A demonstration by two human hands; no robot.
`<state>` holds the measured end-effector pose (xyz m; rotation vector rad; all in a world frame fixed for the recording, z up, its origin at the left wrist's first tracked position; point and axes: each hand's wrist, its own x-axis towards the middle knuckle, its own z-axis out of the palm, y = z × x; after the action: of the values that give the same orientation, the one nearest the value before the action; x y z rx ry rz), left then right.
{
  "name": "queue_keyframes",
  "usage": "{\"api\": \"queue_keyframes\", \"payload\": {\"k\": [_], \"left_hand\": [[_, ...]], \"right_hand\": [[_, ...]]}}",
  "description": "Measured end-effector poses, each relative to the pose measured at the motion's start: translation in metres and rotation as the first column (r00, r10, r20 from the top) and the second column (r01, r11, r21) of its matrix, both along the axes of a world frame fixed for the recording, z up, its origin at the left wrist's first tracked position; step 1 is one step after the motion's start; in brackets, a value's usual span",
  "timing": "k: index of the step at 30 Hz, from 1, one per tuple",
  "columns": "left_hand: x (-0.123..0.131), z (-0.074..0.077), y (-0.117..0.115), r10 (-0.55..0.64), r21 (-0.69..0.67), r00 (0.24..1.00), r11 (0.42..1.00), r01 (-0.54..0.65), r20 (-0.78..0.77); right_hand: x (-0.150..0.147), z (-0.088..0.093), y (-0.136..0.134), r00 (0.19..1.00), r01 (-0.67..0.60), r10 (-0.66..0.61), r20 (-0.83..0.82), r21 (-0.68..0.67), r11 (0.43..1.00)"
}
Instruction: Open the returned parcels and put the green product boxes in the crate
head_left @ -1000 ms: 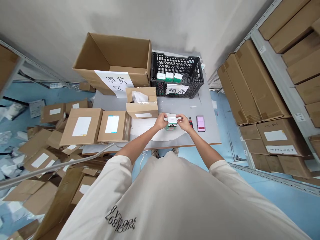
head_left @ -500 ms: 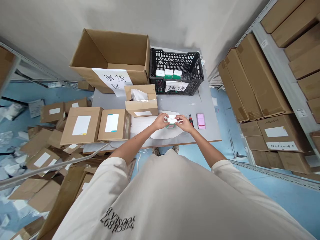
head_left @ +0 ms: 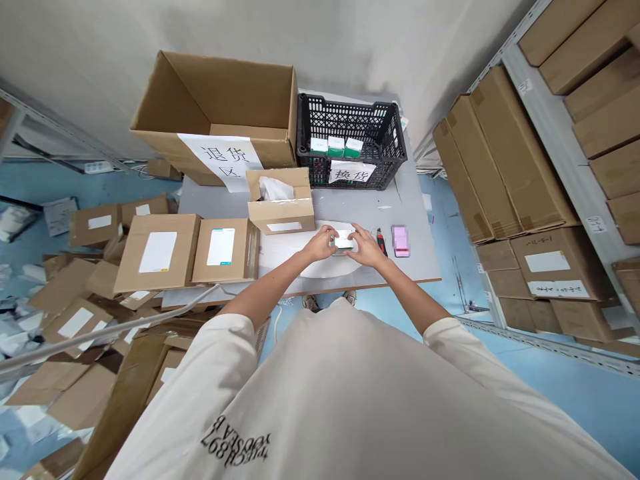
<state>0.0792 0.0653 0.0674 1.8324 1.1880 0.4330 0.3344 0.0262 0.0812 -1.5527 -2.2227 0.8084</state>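
Between my two hands is a small white-and-green box [head_left: 343,240], held above the white sheet [head_left: 327,268] on the table. My left hand [head_left: 321,243] grips its left side, and my right hand [head_left: 365,246] is closed on its right side. A red and black box cutter [head_left: 381,241] lies just right of my right hand. Farther right is a phone [head_left: 401,241] with a pink screen. Behind my left hand stands an open carton [head_left: 281,217] with white wrapping inside.
A black crate [head_left: 350,175] at the back holds several similar small boxes [head_left: 336,146]. Beside it stands a large open carton [head_left: 245,150]. Two labelled cartons [head_left: 157,253] sit at the table's left. A shelf [head_left: 560,120] of cartons rises on the right; more cartons cover the floor at left.
The small box has turned in my hands, and less of its green side shows. My right hand has shifted slightly along the box. The whole view has moved a little.
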Motion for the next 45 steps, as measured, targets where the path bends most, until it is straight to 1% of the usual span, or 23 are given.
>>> {"api": "queue_keyframes", "payload": {"k": [3,7,11,15,17,20,22,24,27,30,33,35,37,39,42,45], "left_hand": [[-0.002,0.001,0.004,-0.018,-0.019,0.999,1.0,0.017,-0.027],[-0.01,0.005,0.006,-0.041,0.018,0.998,0.999,0.041,-0.038],[-0.025,0.013,0.01,-0.053,0.053,0.998,0.997,0.054,-0.027],[-0.037,0.023,0.022,-0.055,0.056,0.998,0.997,0.056,-0.03],[-0.039,0.026,0.028,-0.06,0.057,0.998,0.996,0.062,-0.03],[-0.041,0.029,0.033,-0.071,0.061,0.997,0.996,0.071,-0.007],[-0.042,0.031,0.036,-0.076,0.072,0.997,0.995,0.075,0.016],[-0.042,0.032,0.04,-0.075,0.082,0.997,0.994,0.072,0.031],[-0.038,0.035,0.048,-0.059,0.089,0.998,0.995,0.056,0.034],[-0.031,0.038,0.059,-0.032,0.1,0.999,0.995,0.027,0.041],[-0.022,0.042,0.07,-0.006,0.111,0.998,0.994,-0.001,0.055],[-0.017,0.045,0.077,0.011,0.114,0.998,0.993,-0.017,0.056],[-0.012,0.048,0.083,0.033,0.114,0.998,0.993,-0.039,0.049],[-0.007,0.049,0.088,0.064,0.111,0.997,0.991,-0.068,0.037],[0.0,0.047,0.092,0.11,0.097,0.994,0.989,-0.111,0.017],[0.006,0.044,0.092,0.161,0.08,0.987,0.984,-0.16,0.002]], "right_hand": [[-0.009,0.003,0.004,0.991,-0.068,0.067,0.114,0.009,0.998],[-0.02,0.004,0.008,0.974,-0.085,0.079,0.21,0.018,0.996],[-0.025,0.009,0.008,0.951,-0.106,0.091,0.294,0.033,0.994],[-0.028,0.017,0.005,0.93,-0.134,0.114,0.349,0.034,0.99],[-0.031,0.02,0.001,0.925,-0.119,0.099,0.367,0.032,0.992],[-0.031,0.028,-0.003,0.927,-0.045,0.031,0.374,0.03,0.999],[-0.024,0.039,0.0,0.939,0.014,-0.027,0.343,0.041,0.999],[-0.01,0.057,0.012,0.957,0.058,-0.076,0.278,0.073,0.996],[0.023,0.096,0.047,0.974,0.119,-0.148,0.172,0.167,0.979],[0.059,0.142,0.099,0.974,0.162,-0.201,0.105,0.3,0.94],[0.089,0.182,0.155,0.977,0.141,-0.196,0.083,0.434,0.89],[0.104,0.2,0.19,0.98,0.124,-0.185,0.075,0.498,0.858],[0.116,0.208,0.223,0.983,0.106,-0.17,0.07,0.538,0.836],[0.126,0.208,0.254,0.987,0.086,-0.146,0.066,0.55,0.831],[0.136,0.195,0.296,0.992,0.059,-0.108,0.064,0.525,0.849],[0.14,0.172,0.331,0.994,0.03,-0.075,0.079,0.465,0.885]]}}
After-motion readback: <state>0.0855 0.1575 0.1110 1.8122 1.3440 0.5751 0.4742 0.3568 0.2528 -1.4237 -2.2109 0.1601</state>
